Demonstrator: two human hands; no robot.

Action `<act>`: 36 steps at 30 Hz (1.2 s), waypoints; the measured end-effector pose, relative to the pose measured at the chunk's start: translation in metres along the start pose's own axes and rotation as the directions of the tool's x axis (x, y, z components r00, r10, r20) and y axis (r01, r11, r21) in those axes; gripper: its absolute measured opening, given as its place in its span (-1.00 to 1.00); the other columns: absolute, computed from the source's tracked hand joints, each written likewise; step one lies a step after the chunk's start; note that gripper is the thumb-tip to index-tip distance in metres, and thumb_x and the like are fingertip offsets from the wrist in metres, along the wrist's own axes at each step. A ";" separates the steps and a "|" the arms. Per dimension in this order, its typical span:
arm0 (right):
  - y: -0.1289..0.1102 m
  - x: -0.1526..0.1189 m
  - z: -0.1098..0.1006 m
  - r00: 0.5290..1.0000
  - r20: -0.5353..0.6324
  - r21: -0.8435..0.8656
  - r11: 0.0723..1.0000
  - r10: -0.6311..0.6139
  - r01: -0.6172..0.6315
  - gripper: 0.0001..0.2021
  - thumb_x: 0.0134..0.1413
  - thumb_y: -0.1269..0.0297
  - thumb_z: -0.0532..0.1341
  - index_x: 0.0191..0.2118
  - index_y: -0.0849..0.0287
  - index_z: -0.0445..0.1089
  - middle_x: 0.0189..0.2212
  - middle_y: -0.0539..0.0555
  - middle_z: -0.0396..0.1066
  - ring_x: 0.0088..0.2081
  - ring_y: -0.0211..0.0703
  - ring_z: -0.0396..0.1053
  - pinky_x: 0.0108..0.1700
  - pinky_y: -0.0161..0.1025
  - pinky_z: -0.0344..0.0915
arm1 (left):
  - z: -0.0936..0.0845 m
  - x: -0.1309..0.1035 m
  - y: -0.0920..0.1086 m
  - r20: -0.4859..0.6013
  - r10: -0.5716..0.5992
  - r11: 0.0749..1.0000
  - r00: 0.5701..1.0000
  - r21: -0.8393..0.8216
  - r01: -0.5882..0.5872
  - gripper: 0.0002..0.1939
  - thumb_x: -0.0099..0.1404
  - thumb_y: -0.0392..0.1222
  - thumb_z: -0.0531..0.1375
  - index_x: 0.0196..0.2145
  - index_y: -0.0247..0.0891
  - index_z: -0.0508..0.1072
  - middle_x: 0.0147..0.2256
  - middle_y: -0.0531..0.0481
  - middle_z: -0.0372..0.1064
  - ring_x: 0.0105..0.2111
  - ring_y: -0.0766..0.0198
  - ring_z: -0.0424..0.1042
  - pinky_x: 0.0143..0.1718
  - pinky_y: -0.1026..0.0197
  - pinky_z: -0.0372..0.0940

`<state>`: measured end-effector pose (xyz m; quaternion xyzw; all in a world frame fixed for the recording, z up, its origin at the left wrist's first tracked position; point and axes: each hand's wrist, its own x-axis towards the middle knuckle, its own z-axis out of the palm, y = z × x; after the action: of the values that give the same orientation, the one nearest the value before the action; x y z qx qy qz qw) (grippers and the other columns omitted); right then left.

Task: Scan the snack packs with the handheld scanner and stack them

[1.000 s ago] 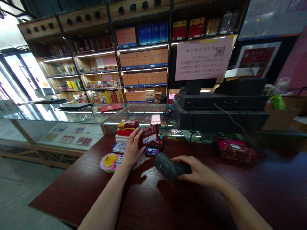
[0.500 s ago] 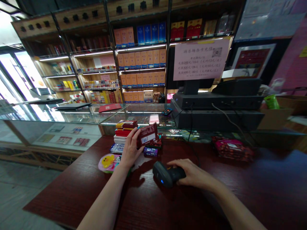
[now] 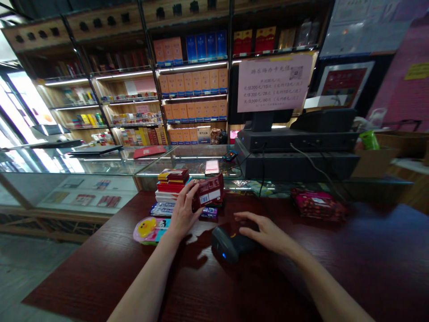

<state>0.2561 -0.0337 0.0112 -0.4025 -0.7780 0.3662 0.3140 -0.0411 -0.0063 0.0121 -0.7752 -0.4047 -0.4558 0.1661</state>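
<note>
My left hand (image 3: 183, 211) grips a dark red snack packet (image 3: 211, 191), tilted up so its white label and barcode face me. A black barcode scanner (image 3: 225, 245) with a small blue light lies on the brown table. My right hand (image 3: 264, 230) hovers over the scanner's handle, fingers apart, holding nothing. Left of the packet stands a stack of red, yellow and white boxes (image 3: 171, 185). In front of it lie blue-and-white wrapped bars (image 3: 162, 209) and a pink pack with a yellow duck (image 3: 147, 227). A purple packet (image 3: 210, 212) shows partly below my left fingers.
Dark red bagged snacks (image 3: 317, 205) lie on the right of the table. Behind it are a glass counter (image 3: 187, 154) and a black register (image 3: 298, 156) with a paper sign (image 3: 273, 85). A cable hangs from the register. Shelves of boxes (image 3: 194, 82) line the back wall.
My right hand has let go of the scanner and risen slightly off its handle. My left hand still holds the packet, now turned a little more toward me. The view has shifted slightly.
</note>
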 end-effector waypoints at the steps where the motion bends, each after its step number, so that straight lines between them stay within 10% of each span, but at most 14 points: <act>1: 0.002 0.002 0.001 0.997 -0.073 0.032 0.999 0.005 -0.003 -0.57 0.17 0.12 0.24 0.14 0.07 0.41 0.08 0.15 0.48 0.09 0.06 0.42 0.18 0.02 0.29 | 0.000 0.000 0.001 0.001 0.010 1.000 1.000 -0.003 -0.010 -0.11 0.26 -0.33 0.29 0.39 -0.09 -0.08 0.32 -0.23 0.04 0.33 -0.02 0.12 0.32 -0.17 0.16; 11: 0.007 0.017 0.005 0.881 -0.468 0.216 0.975 0.062 0.046 -0.52 0.11 0.11 0.25 0.15 0.06 0.36 0.06 0.17 0.49 -0.10 -0.07 0.50 -0.01 -0.08 0.42 | 0.005 0.001 0.018 0.009 0.130 0.991 0.992 -0.018 -0.129 -0.14 0.27 -0.31 0.29 0.39 -0.10 -0.07 0.31 -0.24 0.07 0.33 -0.02 0.13 0.31 -0.16 0.19; 25: 0.001 0.018 0.004 0.859 -0.498 0.298 0.954 0.121 0.038 -0.63 -0.04 0.06 0.35 -0.12 0.14 0.49 -0.26 0.11 0.57 -0.25 -0.04 0.50 -0.17 -0.15 0.39 | 0.012 0.003 0.036 0.035 0.244 0.968 0.969 -0.068 -0.241 -0.16 0.29 -0.36 0.25 0.39 -0.13 -0.06 0.29 -0.26 0.11 0.32 -0.01 0.14 0.25 -0.14 0.27; 36: -0.004 0.014 0.005 0.847 -0.521 0.228 0.973 0.104 0.021 -0.69 -0.05 -0.03 0.35 -0.39 0.14 0.43 -0.46 0.03 0.49 -0.43 -0.13 0.40 -0.37 -0.25 0.31 | 0.013 0.001 0.035 0.057 0.124 0.983 0.991 -0.146 -0.115 -0.11 0.29 -0.29 0.28 0.40 -0.10 -0.13 0.38 -0.33 -0.10 0.34 -0.05 0.11 0.25 -0.14 0.26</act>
<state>0.2443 -0.0243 0.0145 -0.4664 -0.6057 0.3333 0.5518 -0.0059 -0.0196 0.0104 -0.8226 -0.3291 -0.4469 0.1239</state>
